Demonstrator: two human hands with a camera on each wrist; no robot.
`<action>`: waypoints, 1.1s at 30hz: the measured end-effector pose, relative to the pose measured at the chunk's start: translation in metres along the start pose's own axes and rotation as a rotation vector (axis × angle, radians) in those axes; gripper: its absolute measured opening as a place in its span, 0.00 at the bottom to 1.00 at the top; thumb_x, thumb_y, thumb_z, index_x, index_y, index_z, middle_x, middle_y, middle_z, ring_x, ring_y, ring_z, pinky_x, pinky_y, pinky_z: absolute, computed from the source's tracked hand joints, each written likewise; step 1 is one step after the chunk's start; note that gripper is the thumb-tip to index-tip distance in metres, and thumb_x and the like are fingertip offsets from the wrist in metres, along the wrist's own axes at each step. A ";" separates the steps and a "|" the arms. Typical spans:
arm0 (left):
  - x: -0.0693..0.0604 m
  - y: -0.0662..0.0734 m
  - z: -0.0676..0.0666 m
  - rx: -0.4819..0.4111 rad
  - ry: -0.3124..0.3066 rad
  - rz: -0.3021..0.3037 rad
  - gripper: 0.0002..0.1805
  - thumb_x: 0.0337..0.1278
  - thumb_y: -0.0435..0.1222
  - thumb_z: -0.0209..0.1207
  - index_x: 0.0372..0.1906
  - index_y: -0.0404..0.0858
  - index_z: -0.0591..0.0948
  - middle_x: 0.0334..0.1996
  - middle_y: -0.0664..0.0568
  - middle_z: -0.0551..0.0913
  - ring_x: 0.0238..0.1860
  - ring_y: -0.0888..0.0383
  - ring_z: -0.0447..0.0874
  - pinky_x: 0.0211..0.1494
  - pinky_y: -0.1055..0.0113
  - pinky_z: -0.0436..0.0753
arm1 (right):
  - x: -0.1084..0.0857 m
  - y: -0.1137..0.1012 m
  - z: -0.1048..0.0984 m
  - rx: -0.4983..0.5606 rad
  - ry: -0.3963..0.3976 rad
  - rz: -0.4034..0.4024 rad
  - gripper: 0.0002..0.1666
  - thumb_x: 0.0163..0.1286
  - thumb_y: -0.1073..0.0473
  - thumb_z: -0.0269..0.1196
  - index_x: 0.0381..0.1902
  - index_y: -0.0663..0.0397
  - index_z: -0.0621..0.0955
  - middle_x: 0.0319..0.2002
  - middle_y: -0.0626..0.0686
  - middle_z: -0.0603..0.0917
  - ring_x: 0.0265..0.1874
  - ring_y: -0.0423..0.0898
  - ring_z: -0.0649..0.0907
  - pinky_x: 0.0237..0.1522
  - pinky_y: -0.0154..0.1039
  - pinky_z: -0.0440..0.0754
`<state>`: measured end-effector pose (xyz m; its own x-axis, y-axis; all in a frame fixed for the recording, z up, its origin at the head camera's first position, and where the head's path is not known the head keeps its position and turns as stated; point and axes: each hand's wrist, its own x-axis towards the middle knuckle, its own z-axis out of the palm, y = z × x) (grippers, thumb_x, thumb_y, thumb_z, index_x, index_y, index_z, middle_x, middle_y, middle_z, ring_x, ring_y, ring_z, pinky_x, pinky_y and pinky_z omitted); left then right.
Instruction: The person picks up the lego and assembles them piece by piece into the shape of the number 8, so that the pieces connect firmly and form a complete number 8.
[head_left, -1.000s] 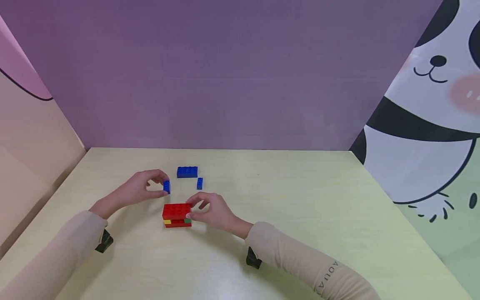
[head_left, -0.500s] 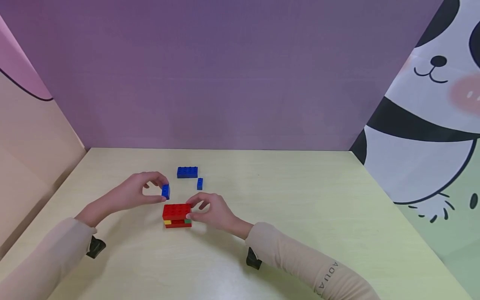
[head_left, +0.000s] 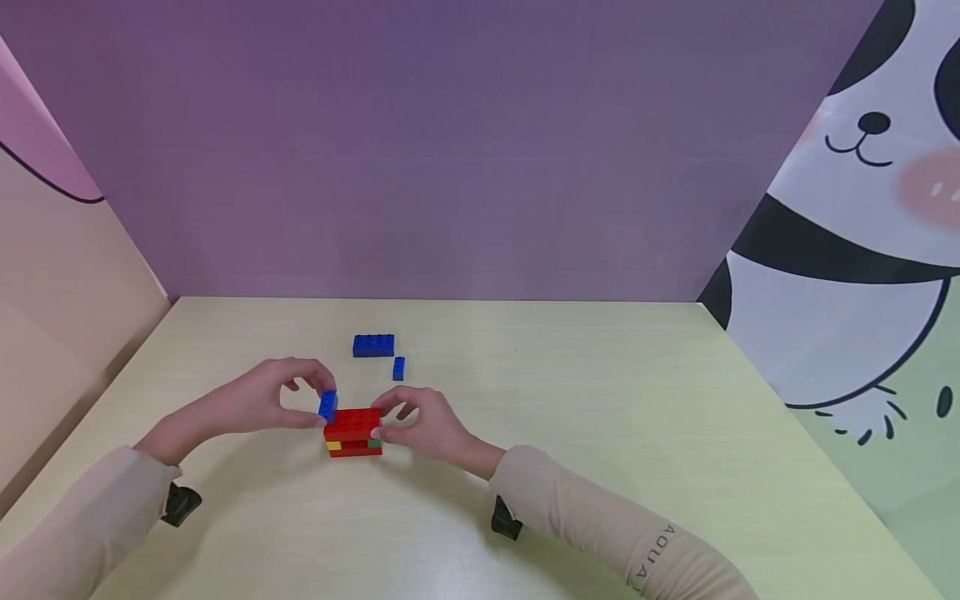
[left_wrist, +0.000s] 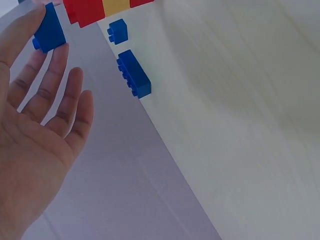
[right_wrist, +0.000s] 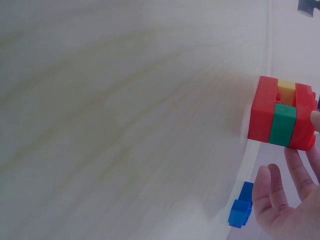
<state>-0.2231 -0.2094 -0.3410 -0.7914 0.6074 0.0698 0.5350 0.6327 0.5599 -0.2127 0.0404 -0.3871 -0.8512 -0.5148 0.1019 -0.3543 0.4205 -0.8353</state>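
Observation:
Between thumb and fingertips, my left hand (head_left: 258, 398) (left_wrist: 45, 120) pinches a small blue brick (head_left: 327, 405) (left_wrist: 50, 31) at the left end of the red stack's top. The stack (head_left: 352, 424) (right_wrist: 262, 110) has a red brick above and below, with a yellow piece (head_left: 334, 446) (right_wrist: 286, 90) and a green piece (head_left: 373, 443) (right_wrist: 283, 125) between them. My right hand (head_left: 431, 427) (right_wrist: 295, 205) grips the stack's right end. Whether the held brick touches the stack's studs, I cannot tell.
Behind the stack, a larger blue brick (head_left: 373, 346) (left_wrist: 134, 74) and a small blue brick (head_left: 399, 368) (left_wrist: 118, 31) lie on the pale table (head_left: 585, 400). A purple panel (head_left: 450, 167) stands along the table's far edge.
My left hand has come toward the table's front with the blue brick, from behind the stack to its top left end, and the brick has tilted. My right hand has stayed at the stack.

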 end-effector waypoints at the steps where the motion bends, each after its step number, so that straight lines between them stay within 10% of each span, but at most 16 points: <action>1: 0.000 0.001 0.000 -0.008 -0.008 -0.001 0.23 0.41 0.45 0.69 0.45 0.44 0.76 0.39 0.60 0.80 0.45 0.54 0.77 0.46 0.57 0.76 | 0.000 0.000 0.000 0.000 -0.001 0.002 0.18 0.56 0.59 0.66 0.46 0.52 0.80 0.44 0.49 0.82 0.45 0.49 0.79 0.39 0.29 0.75; 33: -0.004 -0.003 0.010 -0.027 0.007 0.012 0.23 0.39 0.46 0.70 0.43 0.44 0.77 0.38 0.61 0.80 0.43 0.59 0.76 0.46 0.52 0.77 | 0.000 -0.001 0.000 -0.005 0.000 -0.006 0.17 0.57 0.59 0.66 0.46 0.53 0.79 0.44 0.49 0.82 0.44 0.49 0.78 0.40 0.33 0.77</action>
<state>-0.2182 -0.2088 -0.3509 -0.7871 0.6113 0.0826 0.5365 0.6123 0.5808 -0.2119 0.0400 -0.3867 -0.8491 -0.5174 0.1064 -0.3611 0.4214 -0.8319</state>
